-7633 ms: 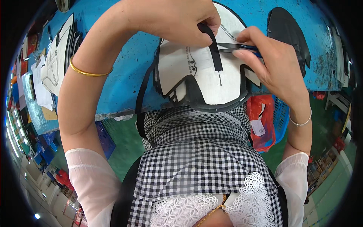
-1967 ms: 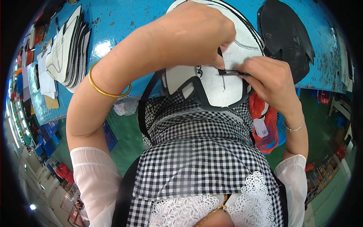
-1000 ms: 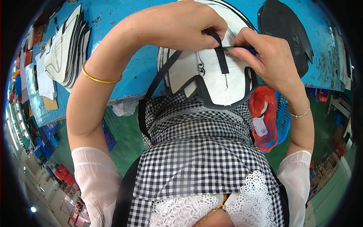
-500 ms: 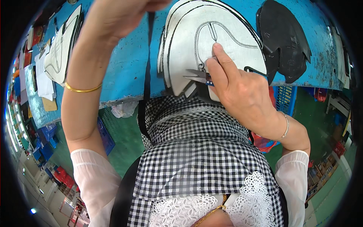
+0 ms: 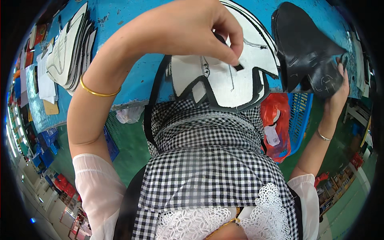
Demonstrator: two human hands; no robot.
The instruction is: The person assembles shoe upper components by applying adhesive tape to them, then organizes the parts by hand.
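My left hand (image 5: 208, 34) is over a stack of white, black-edged shoe upper pieces (image 5: 236, 90) with dark stitching. Its thumb and finger pinch a narrow black strip (image 5: 239, 67), whose short end sticks out below the fingertips. A long black length (image 5: 159, 82) hangs below that wrist, past the table edge to the apron. Off to the right, my right hand (image 5: 338, 94) closes on the outer edge of a glossy black shoe upper piece (image 5: 326, 80), lying on a stack of black pieces (image 5: 294, 36). Part of its fingers is hidden, and the scissors cannot be made out.
The blue worktable (image 5: 132, 76) has a worn front edge. More white pieces (image 5: 66, 54) are stacked at its left, beside papers (image 5: 47, 82). Below the right edge are a blue plastic basket (image 5: 299, 116) and a red bag (image 5: 276, 134).
My right hand, with scissors beside it before, has left the white stack and moved right to the black pieces. My left hand has come down and right over the white stack, whose top piece looks different.
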